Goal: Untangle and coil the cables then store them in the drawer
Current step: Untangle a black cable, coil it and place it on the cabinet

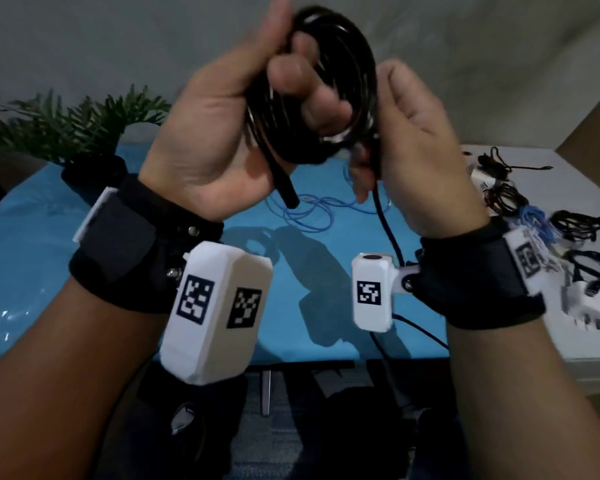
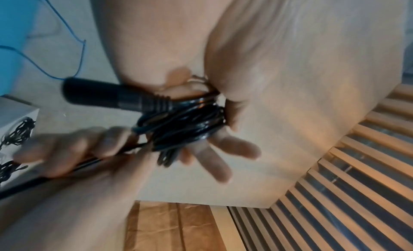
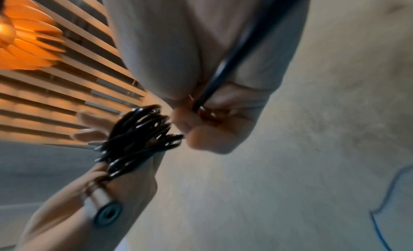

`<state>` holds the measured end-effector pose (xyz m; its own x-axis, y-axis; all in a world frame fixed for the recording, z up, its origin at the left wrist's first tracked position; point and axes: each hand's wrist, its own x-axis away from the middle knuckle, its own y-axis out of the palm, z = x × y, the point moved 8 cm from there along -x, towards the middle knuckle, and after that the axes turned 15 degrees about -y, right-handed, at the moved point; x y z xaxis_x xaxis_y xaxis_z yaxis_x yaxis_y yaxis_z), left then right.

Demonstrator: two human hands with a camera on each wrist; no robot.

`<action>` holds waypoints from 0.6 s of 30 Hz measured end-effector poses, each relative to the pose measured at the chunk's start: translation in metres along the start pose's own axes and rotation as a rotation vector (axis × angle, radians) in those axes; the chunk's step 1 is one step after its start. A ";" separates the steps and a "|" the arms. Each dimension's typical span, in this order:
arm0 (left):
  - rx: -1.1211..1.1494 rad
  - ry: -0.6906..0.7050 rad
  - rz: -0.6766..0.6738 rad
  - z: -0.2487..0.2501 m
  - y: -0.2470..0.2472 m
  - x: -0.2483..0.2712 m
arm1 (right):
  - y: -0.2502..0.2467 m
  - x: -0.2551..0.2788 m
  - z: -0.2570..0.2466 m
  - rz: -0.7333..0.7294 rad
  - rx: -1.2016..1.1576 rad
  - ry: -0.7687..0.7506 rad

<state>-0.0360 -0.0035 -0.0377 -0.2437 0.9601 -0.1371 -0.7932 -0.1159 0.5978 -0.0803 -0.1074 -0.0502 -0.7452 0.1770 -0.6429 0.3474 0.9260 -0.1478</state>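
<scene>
Black cable coil (image 1: pixel 329 81): raised above the blue surface (image 1: pixel 49 244), looped round the left hand (image 1: pixel 215 133), thumb and fingers curled on it. Right hand (image 1: pixel 420 147) just beside, pinching the trailing strand. Blue cable (image 1: pixel 309 216): loose on the surface below.

Both forearms rise side by side, palms toward the head camera, each wrist strapped in a black band. The left hand (image 1: pixel 222 133) is raised higher, fingers curled round a black cable coil (image 1: pixel 326 81). The right hand (image 1: pixel 413 140), just right of it, pinches the cable's trailing strand.
</scene>
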 end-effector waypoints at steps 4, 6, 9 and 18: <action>0.284 0.308 0.011 0.027 -0.026 0.006 | 0.017 0.009 0.032 -0.102 0.051 0.180; 0.150 0.435 0.175 0.037 -0.038 0.013 | 0.032 0.015 0.036 -0.196 0.061 0.207; -0.495 0.546 0.657 0.045 -0.042 0.025 | 0.052 0.017 0.029 -0.287 0.095 0.162; -1.747 0.186 0.863 0.012 -0.021 0.006 | 0.032 0.012 0.003 -0.457 0.462 0.110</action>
<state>-0.0146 0.0079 -0.0414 -0.7581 0.4970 -0.4223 -0.0117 -0.6578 -0.7531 -0.0759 -0.0765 -0.0651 -0.9209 -0.1447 -0.3619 0.1721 0.6820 -0.7108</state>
